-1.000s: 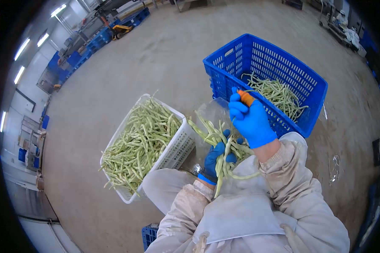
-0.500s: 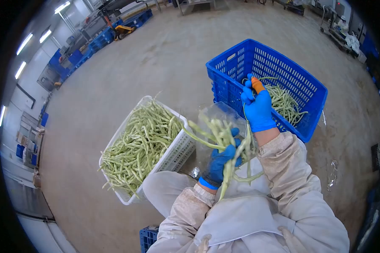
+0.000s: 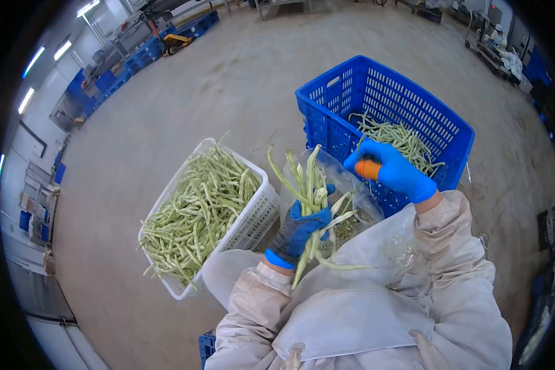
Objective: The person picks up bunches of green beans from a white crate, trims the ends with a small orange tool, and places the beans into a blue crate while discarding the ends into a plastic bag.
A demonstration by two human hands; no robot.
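My left hand [image 3: 302, 231], in a blue-and-grey glove, is wrapped round a bunch of long green beans [image 3: 314, 194] whose ends stick out above and below the fist. At the near side of the blue crate [image 3: 324, 117], my right hand [image 3: 391, 169] wears a blue glove with an orange cover on the thumb. Its fingers are drawn together; what sits between them, if anything, is too small to name. Beneath my hands a clear plastic bag [image 3: 367, 206] lies open over my lap, with small green bits [image 3: 345, 229] inside.
To the left stands a white basket [image 3: 262, 206] heaped with green beans [image 3: 197, 216]. Some beans [image 3: 407, 145] lie in the blue crate. A blue crate corner [image 3: 207, 346] shows by my left side. Farther off are a yellow pallet jack [image 3: 177, 42] and a loaded cart [image 3: 493, 52].
My right hand has dropped from above the blue crate and turned over; the bean hanging beside it is gone from there. My left hand has shifted slightly left with its bunch.
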